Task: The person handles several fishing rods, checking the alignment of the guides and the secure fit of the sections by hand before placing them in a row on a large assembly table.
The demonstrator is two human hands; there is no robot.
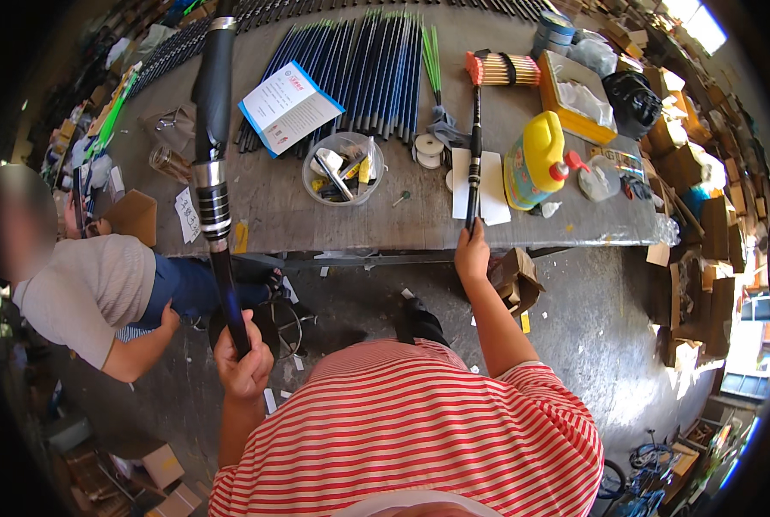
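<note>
My left hand (245, 360) is closed around the dark blue lower part of a fishing rod (212, 200). This rod stands tall at the left, with silver and black rings and a thick black grip toward the top of the view. At the table's front edge my right hand (472, 252) grips the near end of a second dark fishing rod (474, 146) with silver bands. That one points away over white paper (492, 191), its far end beside a strapped bundle of orange-tipped pieces (507, 69).
On the table (273, 226) are a row of dark blue rods (359, 77), a leaflet (292, 108), a tub of small items (373, 185), a white spool (428, 151), a yellow jug (531, 164) and a yellow box (593, 129). A co-worker (100, 293) sits left; cardboard boxes (712, 284) pile right.
</note>
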